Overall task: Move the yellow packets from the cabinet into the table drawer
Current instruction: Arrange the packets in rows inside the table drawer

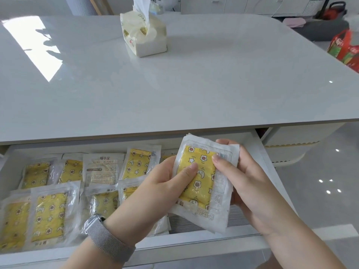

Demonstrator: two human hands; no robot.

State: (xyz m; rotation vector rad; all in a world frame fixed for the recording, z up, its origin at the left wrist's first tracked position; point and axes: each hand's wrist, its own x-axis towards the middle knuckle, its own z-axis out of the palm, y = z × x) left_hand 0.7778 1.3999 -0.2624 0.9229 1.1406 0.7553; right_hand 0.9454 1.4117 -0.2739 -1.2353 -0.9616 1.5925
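Wrists enter from below, the left one wearing a mesh-band watch. Left hand and right hand share one grip, thumbs pinching a small stack of packets above the drawer's right end. Judged light, soft and slick in their clear wrappers, the packets are best taken by the sealed white margins with the stack squared so none slides out. More packets lie flat across the left and middle of the open drawer; bare floor remains at its right. Beyond, the glossy white counter carries a tissue pack. A red bag stands far right.
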